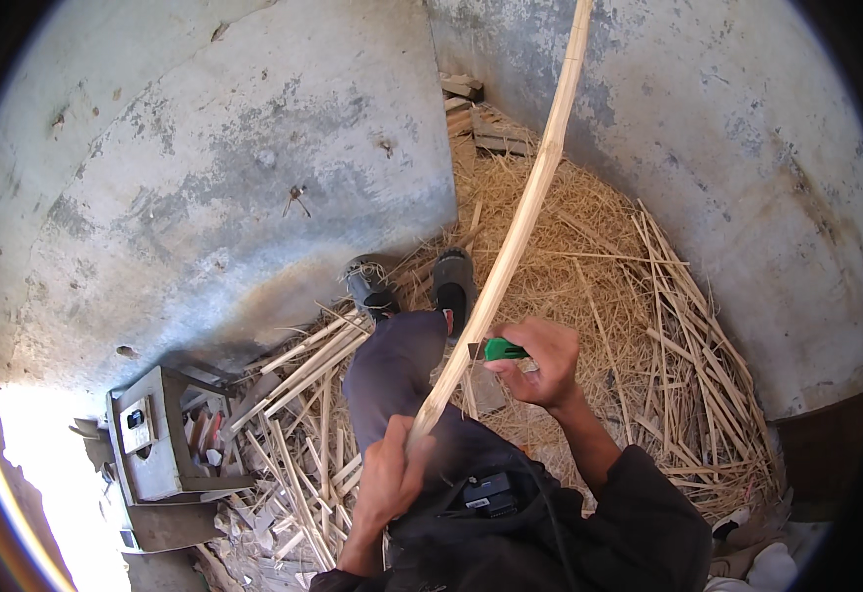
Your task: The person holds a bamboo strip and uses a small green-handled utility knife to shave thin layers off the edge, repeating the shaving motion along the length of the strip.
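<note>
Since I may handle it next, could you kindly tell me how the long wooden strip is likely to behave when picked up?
The long wooden strip is probably light for its length, being so narrow. It seems fairly stiff, showing no obvious droop beyond the left hand. It may tip easily, with so much length past that grip.

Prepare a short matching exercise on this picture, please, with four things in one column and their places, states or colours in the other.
Column one
1. Left hand
2. Right hand
3. Grey box-like unit
4. Heap of thin shavings

Column two
A. Straw-coloured, spread over the floor
B. Closed around the near end of a long wooden strip
C. At the picture's lower left, near the bright patch
D. Holding a small green tool

Right pairs: 1-B, 2-D, 3-C, 4-A
</note>
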### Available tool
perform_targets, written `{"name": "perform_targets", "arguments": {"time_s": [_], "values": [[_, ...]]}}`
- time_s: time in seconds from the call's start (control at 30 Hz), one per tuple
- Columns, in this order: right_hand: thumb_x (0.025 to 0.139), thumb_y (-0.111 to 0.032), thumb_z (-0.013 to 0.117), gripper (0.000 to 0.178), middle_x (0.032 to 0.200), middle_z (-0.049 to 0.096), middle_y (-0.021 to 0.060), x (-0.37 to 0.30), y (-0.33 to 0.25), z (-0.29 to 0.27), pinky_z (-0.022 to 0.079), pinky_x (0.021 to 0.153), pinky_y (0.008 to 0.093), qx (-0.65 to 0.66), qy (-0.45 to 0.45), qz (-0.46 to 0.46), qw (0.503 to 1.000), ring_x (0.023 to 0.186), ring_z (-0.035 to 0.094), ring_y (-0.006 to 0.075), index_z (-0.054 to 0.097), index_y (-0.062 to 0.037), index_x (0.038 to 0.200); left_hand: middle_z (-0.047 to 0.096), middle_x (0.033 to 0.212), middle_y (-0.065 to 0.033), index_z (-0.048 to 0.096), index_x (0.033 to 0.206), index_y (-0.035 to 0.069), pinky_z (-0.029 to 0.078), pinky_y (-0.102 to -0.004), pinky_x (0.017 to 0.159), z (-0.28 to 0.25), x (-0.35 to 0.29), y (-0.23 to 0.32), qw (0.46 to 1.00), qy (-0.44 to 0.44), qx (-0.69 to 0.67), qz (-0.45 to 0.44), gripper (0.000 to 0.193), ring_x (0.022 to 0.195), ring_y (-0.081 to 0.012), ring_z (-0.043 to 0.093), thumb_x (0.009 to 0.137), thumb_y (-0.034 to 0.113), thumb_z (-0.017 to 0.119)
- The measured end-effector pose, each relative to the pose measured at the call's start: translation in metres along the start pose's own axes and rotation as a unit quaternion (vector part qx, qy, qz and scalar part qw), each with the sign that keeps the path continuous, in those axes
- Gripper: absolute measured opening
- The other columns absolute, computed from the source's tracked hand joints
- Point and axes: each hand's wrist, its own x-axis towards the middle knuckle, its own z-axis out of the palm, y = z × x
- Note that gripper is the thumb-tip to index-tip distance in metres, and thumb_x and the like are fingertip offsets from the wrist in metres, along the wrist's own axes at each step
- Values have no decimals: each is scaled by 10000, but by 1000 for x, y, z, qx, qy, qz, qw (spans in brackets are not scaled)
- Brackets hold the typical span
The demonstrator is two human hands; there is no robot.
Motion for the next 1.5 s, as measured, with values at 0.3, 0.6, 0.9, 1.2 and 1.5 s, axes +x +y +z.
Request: {"name": "perform_targets", "arguments": {"time_s": [0.3,0.6,0.9,1.2,1.5], "values": [[913,-325,810,323,806,742,89,9,8,-9,544,577,324,-22,60,69,996,641,709,228,752,-19,997,645,725,-244,585,1086,18,492,-485,620,-1,-10,-20,999,-35,1,-26,151,693,-475,667,1027,153,621],[909,-270,818,284,797,733,109,18,15,-16,554,591,312,-58,64,69,994,671,733,224,756,-16,1021,618,640,-124,586,1018,22,469,-409,579,-4,-23,-42,999,-29,41,-14,216,593,-333,658,1061,234,578],[921,-268,808,277,825,743,109,27,33,-19,572,608,305,-66,87,77,991,707,743,199,754,-15,1021,644,719,-229,572,1065,32,496,-501,627,-11,-34,-52,997,-43,42,-56,232,703,-477,668,1042,258,617],[929,-269,802,272,853,757,106,35,52,-15,583,626,304,-88,91,68,990,735,752,203,764,-28,1051,651,731,-246,585,1090,20,499,-506,634,-12,-42,-58,995,-41,48,-75,227,721,-490,672,1039,239,623],[947,-322,781,331,764,661,47,26,62,-4,441,575,284,75,47,166,982,627,574,113,741,-5,1036,655,718,-219,610,1075,13,496,-489,628,-11,-39,-58,997,-4,55,-63,206,680,-462,664,1025,209,640]]}}
